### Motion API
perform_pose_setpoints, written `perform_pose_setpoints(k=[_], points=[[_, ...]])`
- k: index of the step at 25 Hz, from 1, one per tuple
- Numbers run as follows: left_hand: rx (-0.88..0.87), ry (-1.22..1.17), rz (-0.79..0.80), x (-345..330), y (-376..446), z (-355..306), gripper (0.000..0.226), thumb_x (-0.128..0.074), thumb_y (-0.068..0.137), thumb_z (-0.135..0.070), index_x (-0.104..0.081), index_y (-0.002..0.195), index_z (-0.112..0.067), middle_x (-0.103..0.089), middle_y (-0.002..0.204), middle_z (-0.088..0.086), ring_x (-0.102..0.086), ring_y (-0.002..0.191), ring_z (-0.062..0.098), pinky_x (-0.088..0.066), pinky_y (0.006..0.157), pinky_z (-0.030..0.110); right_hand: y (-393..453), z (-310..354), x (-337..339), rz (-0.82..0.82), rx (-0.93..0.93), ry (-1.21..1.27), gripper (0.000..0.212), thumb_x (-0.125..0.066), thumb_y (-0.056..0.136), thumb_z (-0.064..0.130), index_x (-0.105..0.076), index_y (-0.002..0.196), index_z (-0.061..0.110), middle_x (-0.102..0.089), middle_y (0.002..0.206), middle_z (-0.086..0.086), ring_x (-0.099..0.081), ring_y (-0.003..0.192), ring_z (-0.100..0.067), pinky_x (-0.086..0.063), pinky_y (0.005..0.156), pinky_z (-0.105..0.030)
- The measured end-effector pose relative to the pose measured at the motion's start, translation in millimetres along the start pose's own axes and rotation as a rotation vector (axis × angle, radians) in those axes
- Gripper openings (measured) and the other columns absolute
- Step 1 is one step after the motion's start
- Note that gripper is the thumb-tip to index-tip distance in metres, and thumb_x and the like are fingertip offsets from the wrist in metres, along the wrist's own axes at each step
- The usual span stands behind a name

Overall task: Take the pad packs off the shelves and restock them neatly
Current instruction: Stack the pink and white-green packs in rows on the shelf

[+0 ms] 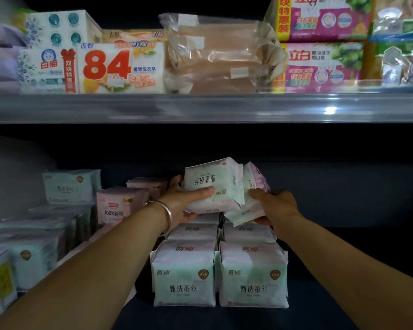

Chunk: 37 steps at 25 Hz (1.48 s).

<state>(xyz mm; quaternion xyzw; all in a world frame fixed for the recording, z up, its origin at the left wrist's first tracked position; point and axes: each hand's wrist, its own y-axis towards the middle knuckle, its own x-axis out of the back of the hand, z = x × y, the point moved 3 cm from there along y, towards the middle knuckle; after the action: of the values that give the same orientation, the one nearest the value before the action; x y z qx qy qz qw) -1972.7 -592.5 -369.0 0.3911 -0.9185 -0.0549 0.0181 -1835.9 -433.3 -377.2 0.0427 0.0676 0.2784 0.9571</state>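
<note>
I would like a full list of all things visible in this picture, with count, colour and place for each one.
Held pad packs: two; a mint-white one in the left hand, print upside down, and a pink-white one in the right hand, above the rows.
Mint pad packs in rows: two rows side by side, lower shelf centre; exact count hidden.
Pink pad packs: at least two, lower shelf, left of centre.
Pale mint packs at left: several, blurred, lower shelf left.
Soap packs marked 84: at least two, white with red print, upper shelf.
Clear bags: a pile, brownish contents, upper shelf centre.
Pink-green soap packs: two stacked, upper shelf right.
Shelf edge: one, grey.
Bracelet: one, silver, left wrist.
Left hand: grips the mint pack.
Right hand: grips the pink pack.
</note>
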Motion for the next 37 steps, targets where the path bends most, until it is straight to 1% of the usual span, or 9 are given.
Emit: perform_pose_setpoints(k=[5, 10, 14, 17, 20, 23, 29, 33, 37], points=[[0.019, -0.055, 0.034, 6.0, 3.6, -0.9, 0.025, -0.067, 0.082, -0.009, -0.061, 0.105, -0.015, -0.069, 0.097, 0.002, -0.064, 0.088, 0.016, -0.052, 0.073, 0.030, 10.9, 2.3, 2.6, -0.076, 0.075, -0.150, 0.026, -0.073, 0.081, 0.022, -0.051, 0.071, 0.013, -0.065, 0.096, -0.017, -0.066, 0.088, -0.035, -0.056, 0.081, -0.049], [-0.089, -0.060, -0.172, 32.4, 26.6, 3.0, 0.064, -0.083, 0.061, -0.010, -0.057, 0.120, -0.010, -0.069, 0.110, 0.008, -0.066, 0.100, 0.026, -0.052, 0.090, 0.044, 21.2, -2.7, 12.5, -0.117, 0.105, -0.202, 0.027, -0.074, 0.079, 0.027, -0.057, 0.087, 0.008, -0.065, 0.101, -0.016, -0.066, 0.089, -0.034, -0.056, 0.081, -0.048], [-0.243, 0.145, -0.279, 33.8, 32.9, -9.7, 0.084, -0.090, 0.047, -0.011, -0.053, 0.123, -0.011, -0.062, 0.117, 0.008, -0.063, 0.098, 0.023, -0.053, 0.084, 0.035, 23.8, -3.5, 10.8, -0.102, 0.105, -0.192, 0.025, -0.074, 0.079, 0.027, -0.057, 0.085, 0.010, -0.066, 0.101, -0.015, -0.066, 0.089, -0.033, -0.056, 0.081, -0.048], [-0.343, 0.236, -0.386, 33.1, 35.7, -27.8, 0.110, -0.091, 0.036, -0.022, -0.041, 0.134, -0.020, -0.047, 0.132, 0.006, -0.055, 0.111, 0.021, -0.047, 0.095, 0.033, 24.1, 0.7, 11.6, -0.101, 0.123, -0.197, 0.031, -0.075, 0.078, 0.028, -0.059, 0.093, 0.007, -0.065, 0.101, -0.014, -0.066, 0.089, -0.033, -0.056, 0.081, -0.048], [-0.377, 0.490, -0.359, 23.9, 36.3, -39.7, 0.099, -0.088, 0.055, -0.011, -0.034, 0.138, -0.017, -0.042, 0.134, 0.005, -0.048, 0.120, 0.021, -0.041, 0.097, 0.026, 23.1, 3.8, 11.7, -0.078, 0.136, -0.217, 0.035, -0.076, 0.076, 0.029, -0.060, 0.096, 0.006, -0.066, 0.101, -0.013, -0.066, 0.089, -0.032, -0.057, 0.080, -0.048], [-0.432, 0.846, -0.235, 2.9, 34.7, -48.0, 0.079, -0.082, 0.066, -0.008, -0.041, 0.134, -0.013, -0.051, 0.125, 0.004, -0.051, 0.113, 0.018, -0.039, 0.091, 0.020, 21.2, 4.9, 11.9, -0.059, 0.146, -0.242, 0.038, -0.076, 0.077, 0.030, -0.060, 0.100, 0.006, -0.066, 0.101, -0.012, -0.066, 0.088, -0.031, -0.057, 0.080, -0.047], [-0.447, 1.338, -0.043, -30.3, 49.9, -28.4, 0.076, -0.069, 0.080, -0.008, -0.029, 0.143, -0.023, -0.041, 0.144, 0.008, -0.041, 0.131, 0.028, -0.036, 0.108, 0.034, 25.1, -0.2, 18.3, -0.056, 0.154, -0.262, 0.031, -0.074, 0.078, 0.028, -0.060, 0.097, 0.007, -0.066, 0.099, -0.012, -0.067, 0.087, -0.030, -0.057, 0.080, -0.046], [-0.441, 1.603, -0.131, -25.4, 48.2, -3.3, 0.085, -0.067, 0.081, -0.010, -0.018, 0.147, -0.031, -0.017, 0.156, -0.002, -0.014, 0.144, 0.019, -0.015, 0.114, 0.035, 32.8, -4.2, 20.0, -0.051, 0.134, -0.229, 0.033, -0.075, 0.078, 0.028, -0.061, 0.098, 0.006, -0.067, 0.099, -0.012, -0.068, 0.085, -0.029, -0.058, 0.079, -0.045], [-0.482, 1.676, -0.271, -18.7, 46.5, 15.1, 0.091, -0.069, 0.079, -0.020, -0.011, 0.147, -0.035, -0.015, 0.152, -0.002, -0.012, 0.141, 0.024, -0.020, 0.107, 0.046, 35.5, -9.7, 19.0, -0.027, 0.098, -0.156, 0.029, -0.075, 0.078, 0.023, -0.060, 0.097, 0.006, -0.067, 0.099, -0.013, -0.068, 0.084, -0.030, -0.058, 0.078, -0.046]])
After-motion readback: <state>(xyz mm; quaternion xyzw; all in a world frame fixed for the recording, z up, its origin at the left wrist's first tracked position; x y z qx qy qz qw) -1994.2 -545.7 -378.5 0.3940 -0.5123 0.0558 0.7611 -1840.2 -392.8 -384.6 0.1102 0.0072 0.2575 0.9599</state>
